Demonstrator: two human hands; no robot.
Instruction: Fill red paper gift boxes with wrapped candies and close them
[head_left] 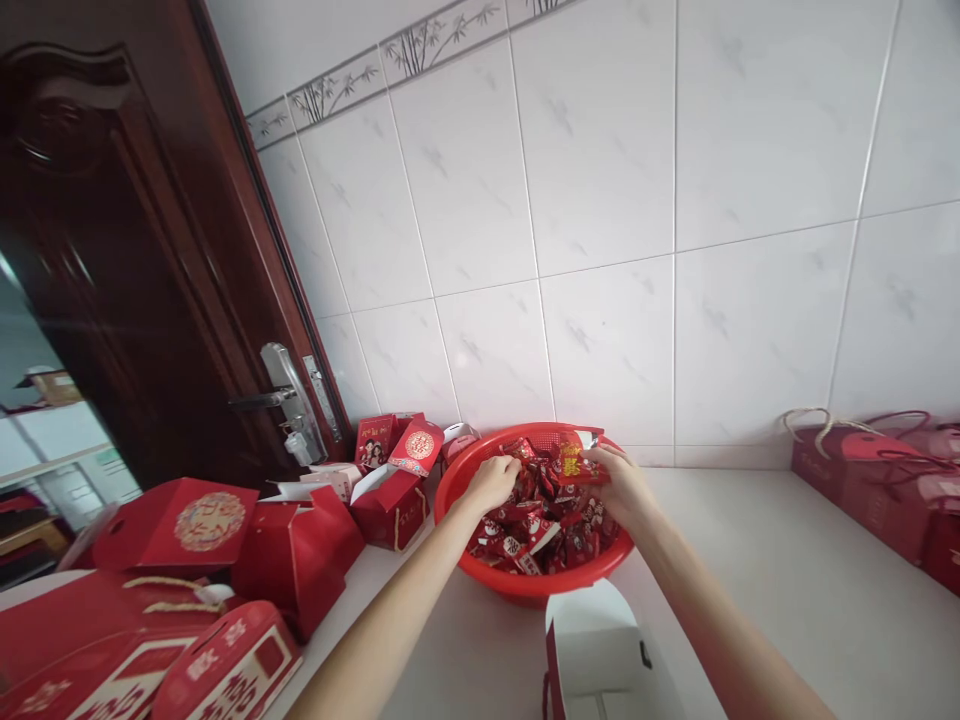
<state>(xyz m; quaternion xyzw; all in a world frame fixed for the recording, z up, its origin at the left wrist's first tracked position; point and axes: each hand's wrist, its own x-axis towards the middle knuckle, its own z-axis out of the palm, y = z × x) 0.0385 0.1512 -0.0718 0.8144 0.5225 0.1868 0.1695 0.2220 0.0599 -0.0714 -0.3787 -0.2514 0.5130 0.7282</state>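
Observation:
A red plastic basket [525, 583] full of small red candy packets [529, 525] stands on the white tabletop against the tiled wall. My left hand [491, 483] reaches over its left side, fingers closed at the packets; what they grip, if anything, is hidden. At the basket's right side, my right hand [616, 480] pinches a larger red packet [576, 458] with yellow lettering, held above the pile. In front of the basket an open gift box [596, 640] shows its white inside, cut off by the lower edge of the view.
Several red gift boxes [296, 560], some with rope handles, crowd the left side of the table. More red boxes [862, 485] with cord handles line the right edge. A dark wooden door [172, 250] stands at the left beside the tiled wall [600, 300].

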